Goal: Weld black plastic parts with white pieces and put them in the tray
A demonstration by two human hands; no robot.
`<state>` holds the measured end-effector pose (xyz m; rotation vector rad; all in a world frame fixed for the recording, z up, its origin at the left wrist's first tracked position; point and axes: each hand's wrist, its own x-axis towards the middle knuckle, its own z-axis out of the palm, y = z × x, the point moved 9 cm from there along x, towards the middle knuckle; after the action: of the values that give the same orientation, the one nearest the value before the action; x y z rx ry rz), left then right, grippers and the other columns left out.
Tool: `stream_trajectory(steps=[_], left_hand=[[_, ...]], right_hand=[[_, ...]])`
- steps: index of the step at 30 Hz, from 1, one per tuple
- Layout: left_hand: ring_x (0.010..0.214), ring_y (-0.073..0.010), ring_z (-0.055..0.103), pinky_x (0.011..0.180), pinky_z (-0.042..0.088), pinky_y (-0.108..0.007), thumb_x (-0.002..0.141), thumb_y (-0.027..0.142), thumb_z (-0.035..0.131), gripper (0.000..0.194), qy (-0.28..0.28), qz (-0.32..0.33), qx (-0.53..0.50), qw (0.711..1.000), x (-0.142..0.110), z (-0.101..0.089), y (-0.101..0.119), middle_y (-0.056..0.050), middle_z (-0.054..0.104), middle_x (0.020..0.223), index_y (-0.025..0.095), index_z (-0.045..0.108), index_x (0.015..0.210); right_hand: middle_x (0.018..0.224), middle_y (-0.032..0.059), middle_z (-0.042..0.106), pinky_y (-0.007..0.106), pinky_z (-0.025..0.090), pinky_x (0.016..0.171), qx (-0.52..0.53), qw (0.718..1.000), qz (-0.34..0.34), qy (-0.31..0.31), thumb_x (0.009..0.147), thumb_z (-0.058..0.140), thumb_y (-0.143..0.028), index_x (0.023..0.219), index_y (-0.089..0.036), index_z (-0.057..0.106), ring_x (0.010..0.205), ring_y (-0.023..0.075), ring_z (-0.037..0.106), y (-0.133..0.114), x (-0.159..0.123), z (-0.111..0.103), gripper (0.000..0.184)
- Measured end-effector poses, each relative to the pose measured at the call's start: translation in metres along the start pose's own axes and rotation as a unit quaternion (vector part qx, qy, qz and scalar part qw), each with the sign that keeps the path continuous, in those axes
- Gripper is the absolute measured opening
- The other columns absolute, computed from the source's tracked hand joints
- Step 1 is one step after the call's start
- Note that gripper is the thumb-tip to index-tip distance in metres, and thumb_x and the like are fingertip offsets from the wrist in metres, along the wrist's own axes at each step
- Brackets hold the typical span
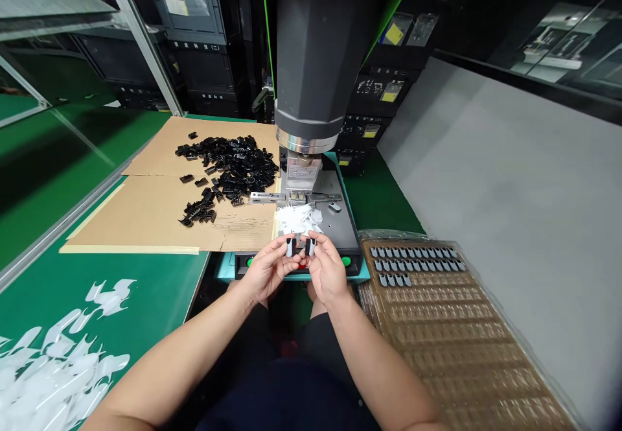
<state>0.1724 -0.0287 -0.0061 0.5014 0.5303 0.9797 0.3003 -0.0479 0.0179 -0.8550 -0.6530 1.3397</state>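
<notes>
My left hand (268, 267) is closed in a pinch on a small grey-and-black plastic piece (290, 247). Between the thumb and fingers of my right hand (329, 271) is a second grey-and-black plastic piece (310, 246). The two pieces are held side by side, a small gap apart, at the machine's front edge. Just beyond them lies a heap of white film pieces (297, 218) on the grey machine base (337, 227). Another small grey-and-black part (334, 207) rests on the base to the right, near the metal fixture (297, 194) under the press head (311, 120).
Many loose black plastic parts (238, 165) are heaped on cardboard (146, 207) at left. White film scraps (63, 366) cover the green table's near left. A brown tray (437, 327) at right holds rows of grey parts. Green buttons (346, 261) sit on the machine's front; dark crates (199, 68) stand behind.
</notes>
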Motion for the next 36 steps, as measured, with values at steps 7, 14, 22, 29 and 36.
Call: stream_trajectory(steps=[7,14,22,29,36], left_hand=[[0.085,-0.0182,0.079,0.08,0.067,-0.027,0.089,0.027,0.083,0.045,-0.001,-0.008,0.013,1.0,-0.001,-0.001,-0.004,-0.009,0.079,0.102,0.018,0.068,0.13],[0.085,-0.0183,0.079,0.081,0.067,-0.028,0.086,0.029,0.086,0.05,0.003,-0.009,0.032,0.999,-0.003,-0.001,-0.006,-0.008,0.078,0.099,0.018,0.067,0.131],[0.088,-0.0197,0.079,0.083,0.066,-0.03,0.088,0.03,0.086,0.046,-0.008,-0.001,0.048,0.999,-0.003,-0.002,-0.009,-0.007,0.077,0.098,0.018,0.067,0.128],[0.088,-0.0208,0.079,0.081,0.067,-0.029,0.088,0.028,0.086,0.049,-0.012,-0.004,0.047,0.999,-0.003,-0.001,-0.008,-0.009,0.078,0.096,0.016,0.065,0.13],[0.088,-0.0214,0.079,0.081,0.067,-0.03,0.088,0.026,0.086,0.046,-0.013,0.0,0.042,0.999,-0.003,-0.001,-0.007,-0.006,0.076,0.091,0.016,0.065,0.128]], right_hand=[[0.116,0.0071,0.074,0.035,0.058,0.071,-0.001,1.0,0.004,0.0,0.09,0.062,-0.026,0.116,-0.025,0.07,0.078,0.018,0.065,0.0,-0.002,-0.003,0.027],[0.104,0.005,0.073,0.033,0.054,0.066,-0.003,1.0,-0.008,-0.006,0.084,0.061,-0.021,0.111,-0.024,0.069,0.074,0.0174,0.064,-0.004,-0.003,-0.005,0.029],[0.11,0.0026,0.071,0.028,0.053,0.067,-0.052,0.998,-0.025,-0.005,0.091,0.068,-0.031,0.114,-0.026,0.064,0.075,0.0136,0.063,-0.001,-0.004,-0.007,0.023],[0.118,0.0025,0.073,0.032,0.06,0.074,-0.111,0.989,-0.094,-0.011,0.098,0.072,-0.039,0.111,-0.028,0.052,0.079,0.0143,0.071,-0.006,-0.005,-0.009,0.026],[0.118,0.0032,0.073,0.032,0.063,0.076,-0.139,0.983,-0.115,-0.026,0.099,0.073,-0.042,0.108,-0.028,0.047,0.089,0.0168,0.075,-0.004,-0.007,-0.011,0.03]])
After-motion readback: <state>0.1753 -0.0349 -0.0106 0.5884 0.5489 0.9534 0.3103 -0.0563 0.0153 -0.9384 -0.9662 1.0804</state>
